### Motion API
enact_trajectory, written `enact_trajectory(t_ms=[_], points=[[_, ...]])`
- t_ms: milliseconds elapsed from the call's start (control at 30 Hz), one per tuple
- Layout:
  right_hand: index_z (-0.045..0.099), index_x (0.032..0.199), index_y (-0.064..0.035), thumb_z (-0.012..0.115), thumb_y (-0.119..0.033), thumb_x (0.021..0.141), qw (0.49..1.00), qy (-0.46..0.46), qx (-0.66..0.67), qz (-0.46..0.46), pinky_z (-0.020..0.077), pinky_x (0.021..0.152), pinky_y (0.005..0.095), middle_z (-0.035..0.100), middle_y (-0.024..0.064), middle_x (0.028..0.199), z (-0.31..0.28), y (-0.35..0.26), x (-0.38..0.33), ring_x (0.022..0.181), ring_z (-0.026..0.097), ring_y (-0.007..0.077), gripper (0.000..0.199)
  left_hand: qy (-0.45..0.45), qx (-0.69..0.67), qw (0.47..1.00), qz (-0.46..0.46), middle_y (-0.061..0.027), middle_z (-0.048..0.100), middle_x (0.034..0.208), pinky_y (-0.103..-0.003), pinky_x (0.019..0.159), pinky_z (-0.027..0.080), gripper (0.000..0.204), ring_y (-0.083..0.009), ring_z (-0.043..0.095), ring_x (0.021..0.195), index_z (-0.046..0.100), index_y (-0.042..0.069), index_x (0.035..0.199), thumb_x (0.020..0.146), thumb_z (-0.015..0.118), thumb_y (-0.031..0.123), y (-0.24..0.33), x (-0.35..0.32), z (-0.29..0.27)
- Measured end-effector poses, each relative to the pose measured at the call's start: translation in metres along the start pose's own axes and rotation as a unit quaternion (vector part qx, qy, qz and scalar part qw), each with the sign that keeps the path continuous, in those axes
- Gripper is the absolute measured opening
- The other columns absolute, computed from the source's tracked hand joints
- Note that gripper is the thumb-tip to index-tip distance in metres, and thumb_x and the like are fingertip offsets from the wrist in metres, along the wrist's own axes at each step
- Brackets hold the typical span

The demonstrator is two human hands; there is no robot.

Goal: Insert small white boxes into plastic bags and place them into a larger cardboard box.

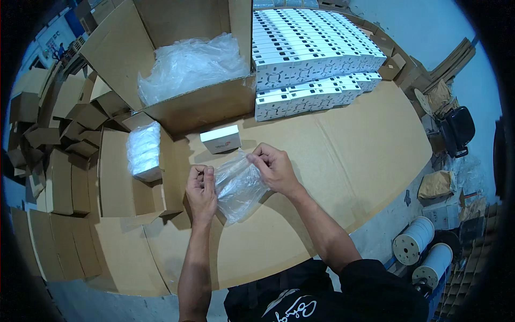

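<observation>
A clear plastic bag (238,188) is stretched between my two hands above the table. My left hand (201,196) pinches its left edge, with the fingers curled in. On the other side my right hand (273,167) grips the bag's upper right corner between thumb and fingers. Just beyond the bag, a small white box (221,141) rests on the cardboard-covered table (306,214). To the left stands an open brown carton (115,177), partly filled with white boxes in clear plastic (144,149).
A large open carton (206,104) full of loose plastic bags (193,64) stands behind the white box. Stacked white boxes (316,70) fill the table's far right. Cartons (61,182) crowd the left side. Cable spools (414,241) and a black chair (457,129) stand at right.
</observation>
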State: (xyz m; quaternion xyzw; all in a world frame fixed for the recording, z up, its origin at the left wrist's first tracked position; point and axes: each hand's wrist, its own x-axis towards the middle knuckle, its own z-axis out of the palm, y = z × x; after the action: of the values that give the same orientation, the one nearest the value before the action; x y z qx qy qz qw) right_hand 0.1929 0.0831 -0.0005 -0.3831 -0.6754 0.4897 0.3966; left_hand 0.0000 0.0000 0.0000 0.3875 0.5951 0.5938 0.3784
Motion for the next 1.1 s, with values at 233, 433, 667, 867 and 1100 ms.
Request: enact_trajectory(t_ms=[233,433,667,867,1100], points=[[0.064,0.099,-0.0017,0.075,-0.015,0.09,0.994,0.1,-0.039,-0.007,0.0395,0.053,0.026,0.057,0.0012,0.062,-0.014,-0.018,-0.002,0.055,0.048,0.009,0.019,0.006,0.0,0.998,0.058,0.0054,0.053,0.075,-0.021,0.057,0.036,0.019,-0.0025,0.044,0.066,0.057,0.004,0.091,0.102,0.065,0.017,-0.003,0.001,-0.004],[0.066,0.122,-0.0047,0.074,-0.007,0.086,0.985,-0.115,-0.073,-0.105,0.0506,0.067,0.0302,0.065,0.003,0.076,0.001,-0.018,-0.008,0.068,0.062,0.0152,0.037,-0.098,0.042,0.99,0.088,0.0046,0.057,0.077,-0.019,0.058,0.038,0.016,-0.0025,0.049,0.068,0.06,0.004,0.103,0.099,0.068,0.017,-0.002,-0.001,-0.005],[0.058,0.102,0.0014,0.066,-0.01,0.098,0.968,0.153,0.19,0.052,0.0521,0.068,0.0247,0.072,0.0071,0.085,0.019,-0.012,-0.007,0.08,0.066,0.0073,0.014,-0.049,-0.3,0.952,-0.026,-0.003,0.068,0.091,-0.026,0.073,0.054,0.036,-0.0099,0.066,0.082,0.051,0.003,0.129,0.105,0.058,0.028,0.009,-0.002,0.008],[0.058,0.106,-0.0009,0.066,-0.013,0.1,0.988,0.109,0.111,-0.01,0.0508,0.066,0.023,0.07,0.0042,0.087,0.035,-0.003,-0.013,0.076,0.064,0.007,0.016,0.008,-0.078,0.997,-0.007,-0.0023,0.069,0.091,-0.026,0.074,0.052,0.028,-0.0107,0.065,0.083,0.066,0.001,0.113,0.103,0.062,0.027,-0.008,-0.009,0.011],[0.063,0.107,-0.0009,0.067,-0.02,0.1,0.979,0.031,0.191,0.061,0.0499,0.064,0.023,0.065,-0.0004,0.078,0.027,-0.011,-0.01,0.072,0.06,0.0049,0.021,-0.015,0.052,0.997,0.057,0.0002,0.064,0.078,-0.029,0.064,0.047,0.034,-0.0082,0.056,0.072,0.071,-0.003,0.099,0.104,0.059,0.029,0.003,-0.012,0.01]])
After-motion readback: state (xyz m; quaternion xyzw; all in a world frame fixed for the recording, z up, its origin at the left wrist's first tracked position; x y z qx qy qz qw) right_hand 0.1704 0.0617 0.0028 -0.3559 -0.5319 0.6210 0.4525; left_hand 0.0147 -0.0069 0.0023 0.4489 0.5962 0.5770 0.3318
